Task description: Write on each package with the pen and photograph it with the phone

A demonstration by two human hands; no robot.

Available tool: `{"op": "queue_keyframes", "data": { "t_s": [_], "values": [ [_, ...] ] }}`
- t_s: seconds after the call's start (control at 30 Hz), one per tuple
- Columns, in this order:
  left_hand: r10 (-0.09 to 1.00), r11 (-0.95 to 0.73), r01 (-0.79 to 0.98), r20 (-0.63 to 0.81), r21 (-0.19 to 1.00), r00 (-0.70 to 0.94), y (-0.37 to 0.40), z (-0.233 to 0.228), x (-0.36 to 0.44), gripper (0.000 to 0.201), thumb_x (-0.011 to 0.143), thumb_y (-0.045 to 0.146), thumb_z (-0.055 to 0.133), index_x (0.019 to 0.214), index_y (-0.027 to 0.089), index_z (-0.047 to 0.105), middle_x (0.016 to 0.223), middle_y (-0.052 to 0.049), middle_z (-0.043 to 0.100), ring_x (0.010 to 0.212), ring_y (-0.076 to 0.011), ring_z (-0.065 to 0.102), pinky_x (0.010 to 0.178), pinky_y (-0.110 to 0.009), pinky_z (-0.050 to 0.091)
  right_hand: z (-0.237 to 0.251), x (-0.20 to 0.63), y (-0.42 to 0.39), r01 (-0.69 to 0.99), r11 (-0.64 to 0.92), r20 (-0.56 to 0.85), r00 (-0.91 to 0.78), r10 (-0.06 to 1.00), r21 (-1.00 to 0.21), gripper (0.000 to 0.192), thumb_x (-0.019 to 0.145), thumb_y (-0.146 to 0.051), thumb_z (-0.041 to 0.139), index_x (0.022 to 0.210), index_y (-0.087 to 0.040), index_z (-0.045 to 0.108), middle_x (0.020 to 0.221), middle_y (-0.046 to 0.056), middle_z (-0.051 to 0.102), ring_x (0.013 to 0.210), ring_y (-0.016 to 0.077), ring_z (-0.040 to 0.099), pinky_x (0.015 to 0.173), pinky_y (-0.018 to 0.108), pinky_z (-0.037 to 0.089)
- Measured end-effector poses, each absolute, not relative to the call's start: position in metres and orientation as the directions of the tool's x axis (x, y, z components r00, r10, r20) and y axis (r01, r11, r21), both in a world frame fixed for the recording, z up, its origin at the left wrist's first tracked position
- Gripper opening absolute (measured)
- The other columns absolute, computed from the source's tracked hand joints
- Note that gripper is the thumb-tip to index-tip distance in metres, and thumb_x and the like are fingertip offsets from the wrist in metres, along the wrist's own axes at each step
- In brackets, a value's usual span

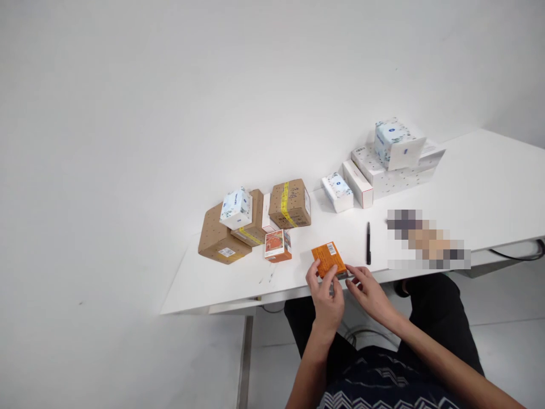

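Observation:
A small orange box point(327, 257) with a barcode label lies near the front edge of the white table point(238, 278). My left hand point(327, 298) grips it from the near side, fingers closed over its front edge. At its near right corner, the bent fingers of my right hand point(371, 291) pinch the edge; exactly what the fingertips hold there is too small to make out. To the right of the box lies a black pen point(368, 243). Left of it stands an orange and white printed box point(276, 245).
Brown cartons point(289, 204) with yellow tape stand at the back left, a tissue pack point(236, 207) on top of one. At the back right are a long white box point(358, 183), a dotted white box point(400, 182) and more tissue packs. A blurred patch point(428, 241) covers the right front.

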State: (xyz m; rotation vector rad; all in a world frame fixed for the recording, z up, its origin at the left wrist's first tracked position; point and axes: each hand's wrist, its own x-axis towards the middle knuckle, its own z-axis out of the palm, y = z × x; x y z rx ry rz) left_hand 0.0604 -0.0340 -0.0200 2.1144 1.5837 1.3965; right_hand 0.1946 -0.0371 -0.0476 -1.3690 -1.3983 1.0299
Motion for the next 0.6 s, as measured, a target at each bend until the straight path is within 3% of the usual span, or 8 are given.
{"op": "queue_keyframes", "data": {
  "t_s": [0.1, 0.2, 0.3, 0.47, 0.6],
  "values": [
    [0.855, -0.356, 0.609, 0.510, 0.708, -0.092, -0.036, -0.021, 0.058, 0.033, 0.089, 0.021, 0.052, 0.120, 0.022, 0.061, 0.137, -0.014, 0.042, 0.129, -0.0265, 0.045, 0.102, -0.043, 0.046, -0.043, 0.198, -0.037, 0.236, 0.021, 0.029, 0.031, 0.999, -0.972, 0.045, 0.089, -0.040, 0.046, 0.129, -0.020, 0.053, 0.104, 0.010, 0.058, 0.077, 0.0178, 0.061, 0.064, 0.033, 0.054],
    [0.926, -0.185, 0.425, 0.302, 0.886, -0.225, -0.035, -0.019, 0.056, 0.042, 0.093, 0.032, 0.048, 0.134, 0.021, 0.048, 0.140, -0.015, 0.044, 0.128, -0.0247, 0.046, 0.102, -0.040, 0.046, -0.035, 0.198, -0.036, 0.205, 0.021, 0.026, 0.023, 0.999, -0.979, 0.043, 0.092, -0.042, 0.043, 0.129, -0.023, 0.054, 0.115, 0.010, 0.060, 0.093, 0.0196, 0.061, 0.079, 0.035, 0.053],
    [0.958, -0.062, 0.247, 0.127, 0.967, -0.258, -0.030, -0.017, 0.056, 0.043, 0.095, 0.038, 0.042, 0.134, 0.019, 0.046, 0.136, -0.014, 0.051, 0.125, -0.0229, 0.051, 0.102, -0.037, 0.046, -0.024, 0.196, -0.032, 0.172, 0.047, 0.044, -0.018, 0.999, -0.984, 0.040, 0.093, -0.044, 0.042, 0.126, -0.026, 0.056, 0.122, 0.009, 0.059, 0.103, 0.0202, 0.060, 0.089, 0.037, 0.050],
    [0.941, -0.157, 0.130, 0.188, 0.979, -0.282, -0.026, -0.032, 0.062, 0.042, 0.091, 0.035, 0.050, 0.129, 0.019, 0.046, 0.133, -0.014, 0.052, 0.122, -0.0224, 0.054, 0.101, -0.037, 0.047, -0.015, 0.193, -0.025, 0.080, 0.098, 0.099, 0.008, 0.995, -0.992, 0.034, 0.092, -0.044, 0.046, 0.117, -0.024, 0.057, 0.125, 0.009, 0.059, 0.108, 0.0210, 0.060, 0.093, 0.037, 0.048],
    [0.917, -0.236, 0.229, 0.295, 0.944, -0.269, -0.031, -0.056, 0.066, 0.048, 0.090, 0.030, 0.052, 0.134, 0.018, 0.038, 0.133, -0.017, 0.050, 0.123, -0.0225, 0.053, 0.102, -0.039, 0.047, -0.020, 0.196, -0.023, 0.058, 0.051, 0.053, 0.026, 0.998, -0.997, 0.032, 0.090, -0.046, 0.047, 0.108, -0.021, 0.057, 0.127, 0.011, 0.059, 0.108, 0.0226, 0.061, 0.093, 0.040, 0.049]
  ]
}}
